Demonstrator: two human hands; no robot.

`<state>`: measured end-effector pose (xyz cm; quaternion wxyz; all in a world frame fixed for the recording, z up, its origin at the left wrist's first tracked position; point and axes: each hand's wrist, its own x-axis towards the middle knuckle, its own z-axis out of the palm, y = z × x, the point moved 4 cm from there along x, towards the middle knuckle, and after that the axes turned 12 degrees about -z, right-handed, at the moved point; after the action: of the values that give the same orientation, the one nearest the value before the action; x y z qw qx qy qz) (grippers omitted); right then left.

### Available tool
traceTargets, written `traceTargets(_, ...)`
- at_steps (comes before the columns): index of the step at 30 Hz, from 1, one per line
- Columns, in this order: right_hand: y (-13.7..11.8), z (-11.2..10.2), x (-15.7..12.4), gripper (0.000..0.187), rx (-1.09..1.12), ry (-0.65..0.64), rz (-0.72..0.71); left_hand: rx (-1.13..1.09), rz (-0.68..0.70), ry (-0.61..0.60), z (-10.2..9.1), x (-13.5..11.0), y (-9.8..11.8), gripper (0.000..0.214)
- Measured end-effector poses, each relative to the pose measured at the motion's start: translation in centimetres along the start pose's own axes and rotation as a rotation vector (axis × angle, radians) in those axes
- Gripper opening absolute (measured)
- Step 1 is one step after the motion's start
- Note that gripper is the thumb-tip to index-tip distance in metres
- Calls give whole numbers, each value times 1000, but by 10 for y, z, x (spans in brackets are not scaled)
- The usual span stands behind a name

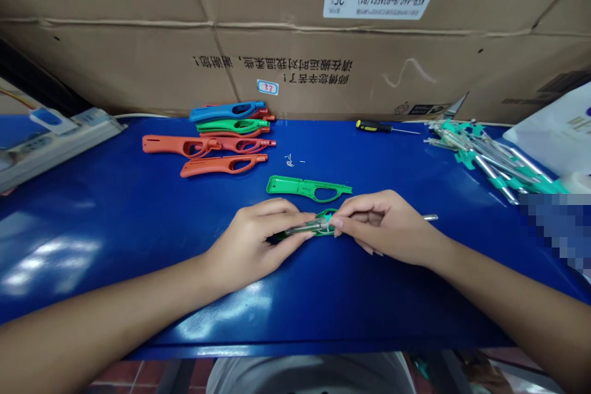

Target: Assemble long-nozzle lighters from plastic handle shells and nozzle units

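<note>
My left hand (263, 235) is closed around the handle end of a utility lighter being worked on over the table. Its clear fuel tank (302, 227) shows between thumb and forefinger, lying in a green shell half (331, 213). With thumb and forefinger pinched, my right hand (385, 221) grips the lighter's inner assembly by the teal trigger piece and a thin pale wire. Beyond that hand a metal tube (431, 217) pokes out; its middle is hidden. Just behind both hands lies another green shell half (308, 189), hollow side up.
Blue, green and orange lighter shells (224, 164) lie at the back left. A yellow-black screwdriver (373, 126) rests near the cardboard box (286, 43) behind. Several lighter inner assemblies (494, 160) are heaped at right. On the left stands a power strip (55, 141).
</note>
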<state>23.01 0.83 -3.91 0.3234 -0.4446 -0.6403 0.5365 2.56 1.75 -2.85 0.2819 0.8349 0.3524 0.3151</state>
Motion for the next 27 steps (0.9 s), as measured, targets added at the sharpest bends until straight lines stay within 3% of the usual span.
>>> traceTargets(9, 1, 0, -1, 22, 27, -6, 80, -9, -15, 14, -1, 0, -1, 25)
traceTargets(23, 2, 1, -1, 25, -11, 23, 37, -5, -40, 2, -3, 2, -3, 24)
traceTargets(25, 0, -3, -3, 27, -104, 95, -42, 15, -64, -4, -8, 5, -3, 23)
traceTargets(27, -8, -8, -4, 25, -296, 154, -219, 35, -79, -44, -12, 8, 0, 22)
